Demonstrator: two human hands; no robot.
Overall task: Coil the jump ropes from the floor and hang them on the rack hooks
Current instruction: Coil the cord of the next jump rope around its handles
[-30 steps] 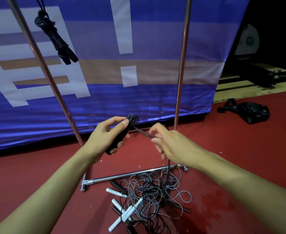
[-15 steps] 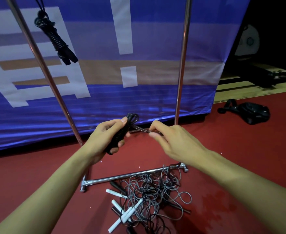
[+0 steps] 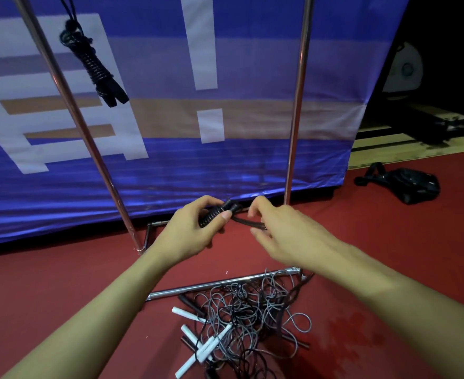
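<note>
Red floor [image 3: 61,283] lying open leftward | left hand [image 3: 189,231] gripping coiled rope [image 3: 214,214] | right hand [image 3: 277,231] pinching its tail | tangled ropes [image 3: 247,318] crowding rack base bar [image 3: 219,283]

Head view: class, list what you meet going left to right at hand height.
Left rack pole → left hand → wrapped rope → right hand → black bag.

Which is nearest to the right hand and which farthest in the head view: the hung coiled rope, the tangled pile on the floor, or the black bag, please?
From the right hand:
1. Tangled pile, on the floor just below.
2. Black bag, on the floor to the right.
3. Hung coiled rope, high at upper left.
</note>
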